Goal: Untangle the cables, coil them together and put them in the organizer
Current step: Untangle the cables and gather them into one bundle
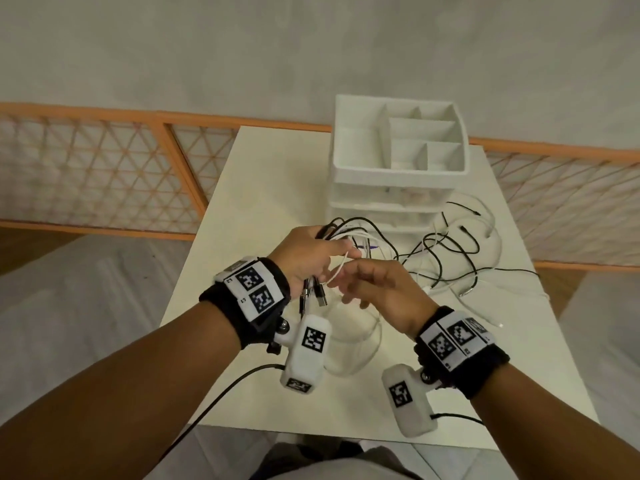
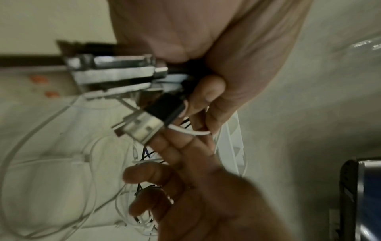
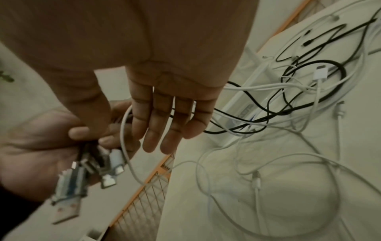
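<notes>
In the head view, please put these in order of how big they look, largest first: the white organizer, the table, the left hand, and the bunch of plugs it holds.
1. table
2. organizer
3. left hand, though it looks bigger by being nearer the camera
4. plugs

Both hands raised, close together: left hand (image 1: 304,258) fingers curled tight; right hand (image 1: 377,289) fingers straight, thumb against left.

Left hand (image 1: 304,258) grips bundled cables (image 1: 349,233); right hand (image 1: 377,285) touches a white cable (image 1: 337,270).
</notes>
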`<state>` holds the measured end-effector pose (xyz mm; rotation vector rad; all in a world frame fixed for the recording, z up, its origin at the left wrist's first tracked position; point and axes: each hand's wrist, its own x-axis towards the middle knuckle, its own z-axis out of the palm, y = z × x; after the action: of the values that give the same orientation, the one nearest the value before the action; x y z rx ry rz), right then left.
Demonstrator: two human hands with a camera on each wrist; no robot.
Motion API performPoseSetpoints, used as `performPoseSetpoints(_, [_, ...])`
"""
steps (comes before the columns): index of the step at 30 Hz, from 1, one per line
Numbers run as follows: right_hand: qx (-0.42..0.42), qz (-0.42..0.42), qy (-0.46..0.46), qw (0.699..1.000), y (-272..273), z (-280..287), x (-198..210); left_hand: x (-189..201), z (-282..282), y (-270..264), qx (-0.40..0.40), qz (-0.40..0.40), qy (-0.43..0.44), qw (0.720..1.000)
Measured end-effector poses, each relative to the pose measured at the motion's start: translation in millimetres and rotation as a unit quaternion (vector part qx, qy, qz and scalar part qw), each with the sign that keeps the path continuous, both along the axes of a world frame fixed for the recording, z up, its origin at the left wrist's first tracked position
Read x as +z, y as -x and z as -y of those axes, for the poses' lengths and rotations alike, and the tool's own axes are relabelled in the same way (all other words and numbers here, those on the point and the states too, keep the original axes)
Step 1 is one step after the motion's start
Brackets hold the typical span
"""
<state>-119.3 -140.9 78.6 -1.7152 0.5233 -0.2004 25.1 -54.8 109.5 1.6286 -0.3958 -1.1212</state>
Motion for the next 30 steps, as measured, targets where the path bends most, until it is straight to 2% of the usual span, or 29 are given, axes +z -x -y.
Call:
performPoseSetpoints(6, [-0.098, 0.009, 0.030, 0.995, 12.7, 13.3, 6.8, 2.3, 11.4, 11.0, -0.047, 0.046, 0.008, 0.998])
performPoseSetpoints(8, [-0.143, 0.020, 0.017, 0.989, 23.8, 24.0, 7.9, 6.2, 13.0, 4.7, -0.030, 0.073, 0.000, 0.997])
performPoseSetpoints(10, [-0.174, 0.013, 0.048, 0.983, 38.3, 40.4, 8.5, 10.4, 12.5, -5.2, -0.008, 0.077, -0.006, 0.997])
performPoseSetpoints(12, [-0.131, -0.044, 0.133, 0.981, 50.3, 52.2, 11.5, 14.5, 11.1, -10.7, -0.021, 0.070, 0.001, 0.997])
performPoseSetpoints(14, [-0.040, -0.107, 0.192, 0.975, 51.9, 51.2, 16.0, 17.0, 13.2, -6.0, -0.066, 0.060, 0.014, 0.996])
performPoseSetpoints(17, [0.034, -0.121, 0.208, 0.970, 37.9, 35.5, 27.1, 17.4, 20.4, 14.6, -0.130, 0.059, 0.026, 0.989])
performPoseSetpoints(22, [-0.005, -0.068, 0.235, 0.970, 23.3, 33.2, 38.0, 16.4, 23.7, 32.5, -0.202, 0.116, 0.012, 0.972])
performPoseSetpoints(24, [-0.041, -0.055, 0.249, 0.966, 21.7, 32.6, 40.3, 19.5, 22.4, 35.0, -0.221, 0.171, -0.007, 0.960])
performPoseSetpoints(27, [-0.070, -0.033, 0.196, 0.977, 28.2, 38.1, 38.8, 27.1, 20.6, 26.4, -0.180, 0.227, -0.023, 0.957])
performPoseSetpoints(29, [-0.098, -0.062, 0.142, 0.983, 43.0, 54.5, 23.7, 37.8, 16.2, 10.6, -0.131, 0.191, 0.008, 0.973])
performPoseSetpoints(30, [-0.116, -0.103, 0.146, 0.977, 52.6, 65.2, 11.1, 45.4, 13.3, 2.1, -0.116, 0.177, 0.029, 0.977])
